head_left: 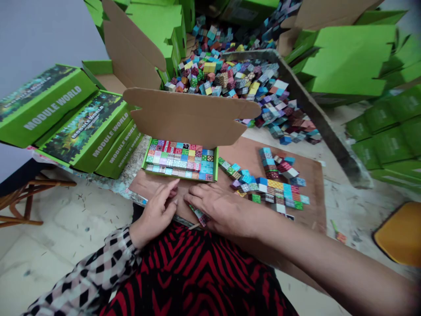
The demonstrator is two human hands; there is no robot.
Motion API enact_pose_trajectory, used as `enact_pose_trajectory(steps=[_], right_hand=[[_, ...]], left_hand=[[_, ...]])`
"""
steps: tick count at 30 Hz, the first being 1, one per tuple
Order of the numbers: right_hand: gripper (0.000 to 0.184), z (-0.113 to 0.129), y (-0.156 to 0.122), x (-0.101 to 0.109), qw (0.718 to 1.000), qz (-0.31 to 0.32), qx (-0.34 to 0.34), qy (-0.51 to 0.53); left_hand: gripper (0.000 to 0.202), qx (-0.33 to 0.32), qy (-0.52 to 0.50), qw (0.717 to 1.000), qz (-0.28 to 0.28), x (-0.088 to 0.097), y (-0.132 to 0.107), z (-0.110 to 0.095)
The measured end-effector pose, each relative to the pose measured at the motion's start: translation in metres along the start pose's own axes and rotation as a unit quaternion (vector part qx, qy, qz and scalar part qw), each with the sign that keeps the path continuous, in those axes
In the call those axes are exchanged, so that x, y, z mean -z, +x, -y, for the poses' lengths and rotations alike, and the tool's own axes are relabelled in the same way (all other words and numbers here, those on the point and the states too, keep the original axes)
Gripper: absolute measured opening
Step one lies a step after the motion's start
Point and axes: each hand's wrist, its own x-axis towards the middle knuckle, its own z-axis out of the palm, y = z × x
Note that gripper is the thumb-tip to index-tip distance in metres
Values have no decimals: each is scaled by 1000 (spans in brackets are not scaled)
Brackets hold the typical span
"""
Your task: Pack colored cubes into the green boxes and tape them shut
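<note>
- The right hand [221,210] lies palm-down on the brown cardboard sheet [305,210], fingers spread and pointing left; a short row of patterned cubes [200,215] sits under its thumb side, pressed between the fingers and the sheet, so the hand is closed lightly on them rather than gripping hard
- The left hand [158,213] rests just beside it, fingertips bent down onto the sheet near the right hand's fingertips; it holds nothing that can be seen; its wrist comes out of a black-and-white checked sleeve [98,267]
- Directly ahead of both hands stands the open green box [180,161], its tray filled edge to edge with small coloured cubes in neat rows; its brown lid flap [190,116] stands up behind the tray
- To the right of the box, loose cubes [272,184] lie in short rows and small stacks on the same sheet, well within the right arm's side
- Farther back, a large heap of cubes [240,79] spreads inside a low cardboard surround
- At left, closed green boxes printed MODULE WORLD [85,131] are stacked leaning together; more flat green cartons [348,61] pile up at right
- A red-and-black striped garment [197,272] fills the foreground below the hands
</note>
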Motion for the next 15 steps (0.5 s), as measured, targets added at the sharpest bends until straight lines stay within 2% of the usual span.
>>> enact_pose_trajectory(steps=[4,7,11,15], right_hand=[[69,-1,-16,8,998,-41,-29,40],[73,-10,-23,20,992,-106,-52,54],[74,-33,-14,37,976,-197,-96,12],[72,-55,4,41,964,-225,-137,-47]], left_hand=[[52,-20,9,1000,-6,2,2,-3],[51,-82,44,995,-29,4,8,-8],[45,-153,143,975,-68,6,27,-19],[32,-158,264,949,-63,4,55,-27]])
